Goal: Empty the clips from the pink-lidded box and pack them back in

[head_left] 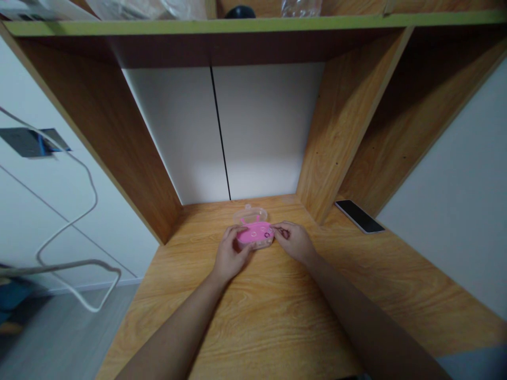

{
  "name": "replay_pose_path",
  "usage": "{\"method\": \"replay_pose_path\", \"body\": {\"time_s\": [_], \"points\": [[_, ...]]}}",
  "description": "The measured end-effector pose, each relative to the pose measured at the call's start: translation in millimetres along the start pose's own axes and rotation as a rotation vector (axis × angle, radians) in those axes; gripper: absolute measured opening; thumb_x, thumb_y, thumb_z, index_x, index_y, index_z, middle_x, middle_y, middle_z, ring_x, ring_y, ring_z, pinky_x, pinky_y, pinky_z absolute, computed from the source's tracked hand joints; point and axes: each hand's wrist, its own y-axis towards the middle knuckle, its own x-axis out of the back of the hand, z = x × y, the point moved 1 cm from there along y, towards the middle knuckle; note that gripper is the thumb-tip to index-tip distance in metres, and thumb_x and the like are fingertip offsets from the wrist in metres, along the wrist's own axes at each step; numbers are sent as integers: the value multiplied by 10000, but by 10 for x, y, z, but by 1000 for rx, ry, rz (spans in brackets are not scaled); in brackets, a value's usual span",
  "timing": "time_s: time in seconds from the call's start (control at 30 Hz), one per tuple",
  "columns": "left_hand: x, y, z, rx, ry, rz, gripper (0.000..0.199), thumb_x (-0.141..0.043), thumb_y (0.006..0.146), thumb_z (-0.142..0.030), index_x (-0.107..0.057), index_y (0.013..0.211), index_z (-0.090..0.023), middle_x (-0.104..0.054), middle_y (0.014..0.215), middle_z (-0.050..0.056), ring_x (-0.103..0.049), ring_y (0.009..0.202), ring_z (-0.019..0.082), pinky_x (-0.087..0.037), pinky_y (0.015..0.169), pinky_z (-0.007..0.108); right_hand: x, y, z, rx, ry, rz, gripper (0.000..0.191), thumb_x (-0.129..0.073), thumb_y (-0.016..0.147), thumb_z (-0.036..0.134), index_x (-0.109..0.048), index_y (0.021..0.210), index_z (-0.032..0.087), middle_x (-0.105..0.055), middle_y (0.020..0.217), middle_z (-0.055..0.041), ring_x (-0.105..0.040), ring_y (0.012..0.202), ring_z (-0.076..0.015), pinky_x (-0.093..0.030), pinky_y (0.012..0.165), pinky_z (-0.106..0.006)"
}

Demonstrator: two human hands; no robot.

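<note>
A small pink case (254, 233) with a clear lid (251, 214) raised at its back lies on the wooden desk. Small ring-like marks or items, one of them dark, show on its pink surface. My left hand (231, 252) grips the case's left side, thumb at the front edge and fingers at the back. At the right edge, my right hand (293, 240) has thumb and fingertips pinched together by the case; whatever lies between them is too small to make out.
A phone (359, 216) lies on the desk (253, 316) at the right, beside an upright wooden panel (336, 132). A green-edged shelf (214, 26) with plastic bags spans overhead. A white cable (93, 184) hangs at the left.
</note>
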Motion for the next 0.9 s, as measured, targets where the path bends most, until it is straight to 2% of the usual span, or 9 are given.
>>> {"method": "replay_pose_path", "body": {"time_s": [0.1,0.23,0.37,0.53,0.7,0.9], "points": [[0,2,9,-2,-12,-2,404,-771,786,-209,-640,1167,-237,-631,1211,89,-592,1166,258,-469,1047,459,13,-5,-2,33,14,-4,255,-560,884,236,-757,1039,190,-655,777,-38,-591,689,-169,-473,660,-282],[-2,-2,14,5,-23,-1,392,-760,800,-223,-637,1172,-234,-633,1218,92,-600,1166,258,-473,1047,461,41,-26,30,109,30,23,308,-598,889,255,-690,1178,206,-655,1026,-80,-636,936,-207,-518,835,-318],[-9,-13,40,20,-26,-17,403,-762,801,-238,-633,1183,-228,-644,1214,93,-611,1157,257,-484,1033,455,2,-60,-5,129,41,88,537,-671,878,325,-534,1388,222,-611,1292,-119,-599,1176,-250,-504,995,-390],[-36,-28,107,68,-60,-10,470,-767,802,-252,-606,1242,-215,-644,1253,105,-621,1172,257,-478,1051,452,-117,-101,-139,171,108,145,850,-725,857,402,-287,1571,260,-466,1530,-136,-509,1358,-290,-423,1137,-478],[-68,-42,159,122,-128,-7,601,-775,799,-260,-533,1348,-226,-619,1332,117,-606,1226,260,-457,1087,451,-145,-111,-179,170,143,178,909,-719,863,407,-208,1604,280,-360,1611,-97,-404,1451,-299,-356,1197,-501],[-66,-46,155,149,-150,-5,665,-778,803,-292,-476,1391,-220,-600,1351,132,-605,1229,264,-468,1079,453,-147,-103,-188,155,163,185,964,-744,843,396,-175,1612,278,-399,1586,-118,-440,1427,-310,-372,1184,-513]]}}
